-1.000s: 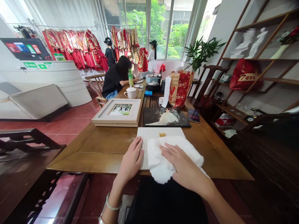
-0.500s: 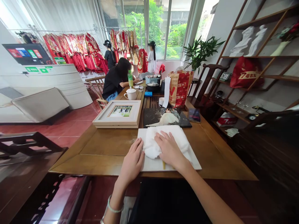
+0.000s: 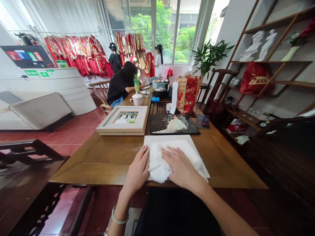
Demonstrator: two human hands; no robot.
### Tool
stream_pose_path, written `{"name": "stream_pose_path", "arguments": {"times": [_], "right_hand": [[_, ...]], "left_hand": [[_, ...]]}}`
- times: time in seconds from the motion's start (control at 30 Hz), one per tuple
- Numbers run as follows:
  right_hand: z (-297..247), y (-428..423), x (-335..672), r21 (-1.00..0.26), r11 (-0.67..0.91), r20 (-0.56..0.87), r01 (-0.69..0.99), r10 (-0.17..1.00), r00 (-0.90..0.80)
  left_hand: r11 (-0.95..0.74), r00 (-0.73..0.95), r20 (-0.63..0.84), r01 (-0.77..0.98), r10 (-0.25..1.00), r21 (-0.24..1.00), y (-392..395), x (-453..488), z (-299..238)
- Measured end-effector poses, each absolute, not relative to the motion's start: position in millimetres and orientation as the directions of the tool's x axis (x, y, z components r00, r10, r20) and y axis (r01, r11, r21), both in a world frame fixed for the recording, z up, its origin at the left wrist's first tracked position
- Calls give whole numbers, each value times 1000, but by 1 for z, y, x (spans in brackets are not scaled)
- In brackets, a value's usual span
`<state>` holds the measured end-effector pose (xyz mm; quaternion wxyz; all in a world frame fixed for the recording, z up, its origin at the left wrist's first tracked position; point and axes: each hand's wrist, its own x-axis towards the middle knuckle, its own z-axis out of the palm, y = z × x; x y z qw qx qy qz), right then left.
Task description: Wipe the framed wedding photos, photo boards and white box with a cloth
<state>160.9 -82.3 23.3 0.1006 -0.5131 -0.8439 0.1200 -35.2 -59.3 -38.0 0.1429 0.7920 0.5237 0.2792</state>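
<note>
A crumpled white cloth lies over a flat white board at the near edge of the wooden table. My right hand rests flat on the cloth with its fingers spread. Along the board's left edge lies my left hand, fingers stretched out and touching the edge. It holds nothing. Much of the board is hidden under the cloth and my right hand.
A framed photo lies left behind the board, and a dark picture panel directly behind it. Farther back stand a lidded white cup and a red and brown paper bag. A person sits at the table's far left.
My right hand has pulled the cloth towards me, so it now covers the board's near part and bares its far strip. My left hand has stayed at the board's left edge.
</note>
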Motion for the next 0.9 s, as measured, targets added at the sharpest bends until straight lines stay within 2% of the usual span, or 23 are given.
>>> {"name": "stream_pose_path", "arguments": {"times": [0.23, 0.47, 0.7, 0.9], "right_hand": [[18, -27, 141, -221, 381, 116, 898, 924, -364], [13, -68, 148, -181, 421, 111, 889, 907, -407], [18, -133, 145, -262, 458, 35, 850, 884, -466], [16, -99, 148, -284, 436, 104, 854, 899, -425]], "left_hand": [[-399, 285, 287, 750, 915, 527, -61, -34, -36], [-401, 269, 307, 729, 913, 554, -60, -35, -39], [-390, 243, 316, 711, 917, 585, -60, -34, -37], [-376, 238, 298, 705, 924, 601, -61, -34, -37]]}}
